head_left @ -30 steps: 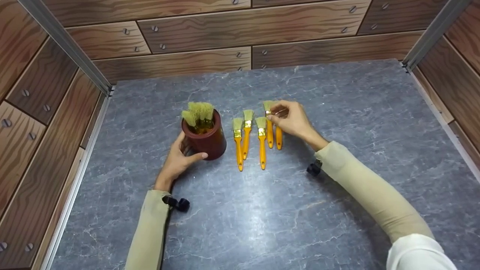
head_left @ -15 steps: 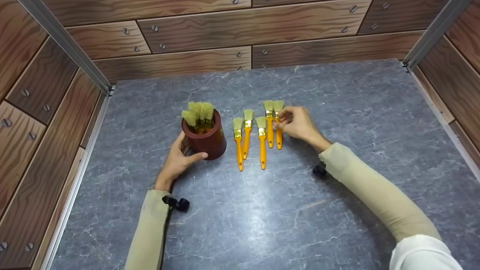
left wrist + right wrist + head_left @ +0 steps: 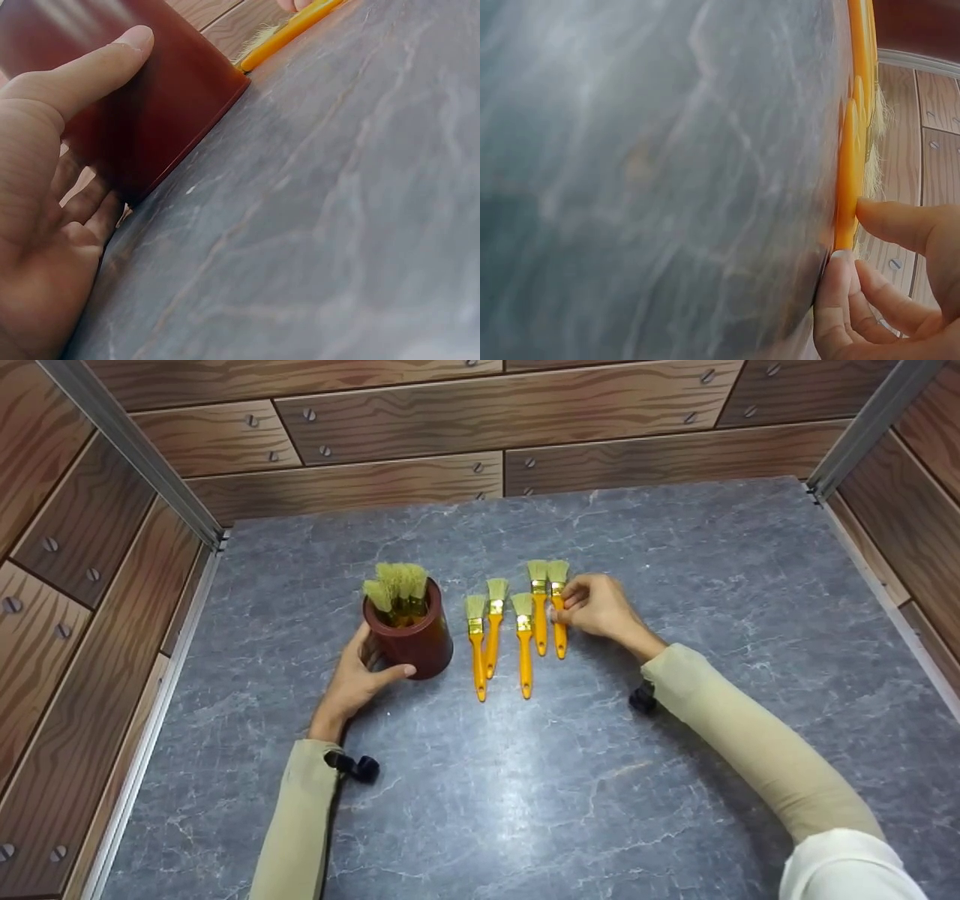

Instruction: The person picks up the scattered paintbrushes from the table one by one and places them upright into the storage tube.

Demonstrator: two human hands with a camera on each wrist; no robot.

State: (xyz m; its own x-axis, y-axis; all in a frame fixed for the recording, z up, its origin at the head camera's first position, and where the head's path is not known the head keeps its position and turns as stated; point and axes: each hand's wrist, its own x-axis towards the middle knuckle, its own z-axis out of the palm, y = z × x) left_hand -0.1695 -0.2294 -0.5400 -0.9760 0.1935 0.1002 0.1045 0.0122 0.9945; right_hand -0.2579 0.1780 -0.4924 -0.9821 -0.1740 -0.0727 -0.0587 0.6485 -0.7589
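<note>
My left hand (image 3: 351, 681) grips a reddish-brown cylindrical cup (image 3: 418, 651) from its left side, thumb lying across the front wall. Several paintbrushes (image 3: 397, 583) stand in the cup with pale bristles up. To the right, my right hand (image 3: 601, 606) pinches the rightmost paintbrush (image 3: 561, 639) near its ferrule. In the right wrist view, thumb and fingertips meet at its orange handle (image 3: 847, 180), low against the table. Close beside it on the left lies another paintbrush (image 3: 541, 624) with bristles pointing away.
Between the cup and the right hand lie more paintbrushes: one in the middle (image 3: 526, 664) and two nearer the cup, a front one (image 3: 479, 664) and a back one (image 3: 493, 639). Wood-patterned panels (image 3: 390, 472) border the grey marbled table (image 3: 510, 795) at the back and sides.
My right hand has moved right from the neighbouring brush onto the rightmost one, which has shifted slightly. The left hand and the cup have stayed put.
</note>
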